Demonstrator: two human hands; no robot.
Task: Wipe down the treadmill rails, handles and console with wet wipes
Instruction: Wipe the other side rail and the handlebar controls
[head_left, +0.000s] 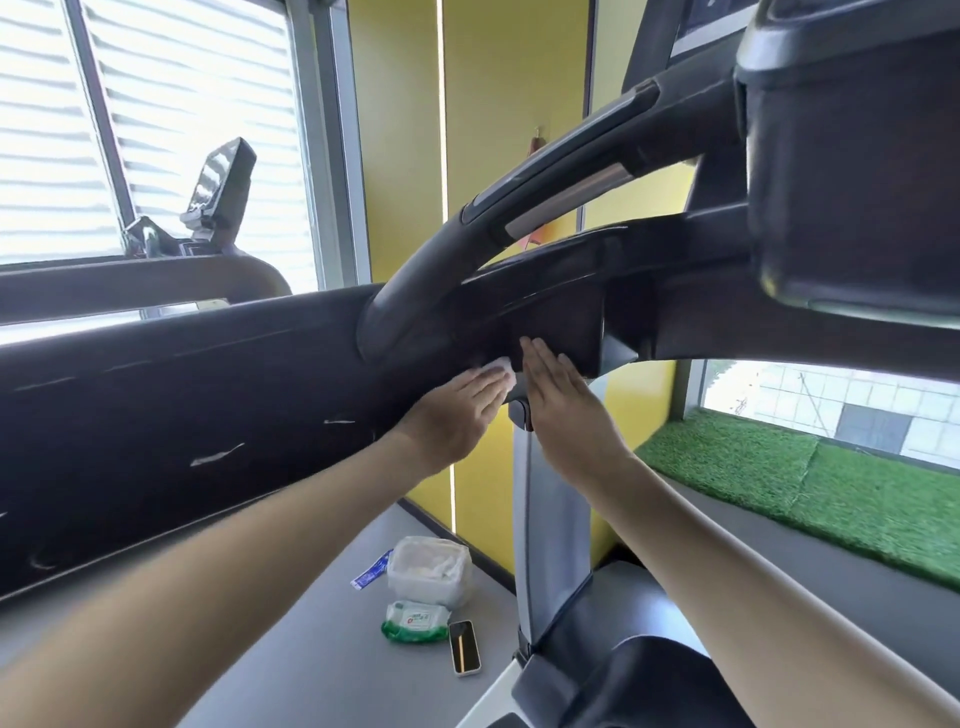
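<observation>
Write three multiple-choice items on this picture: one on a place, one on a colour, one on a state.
1. Where is the wipe? A) at the fingertips of the left hand, against the treadmill's dark frame B) in the white tub C) on the turf
2. What colour is the wet-wipe pack on the floor? A) red B) green and white C) black
3. How is the right hand? A) a fist B) flat, fingers straight C) gripping a handle
Answers: 1 A, the wipe shows at those fingertips; 2 B, its wrapper is green, its label white; 3 B, its fingers lie straight, holding nothing.
</observation>
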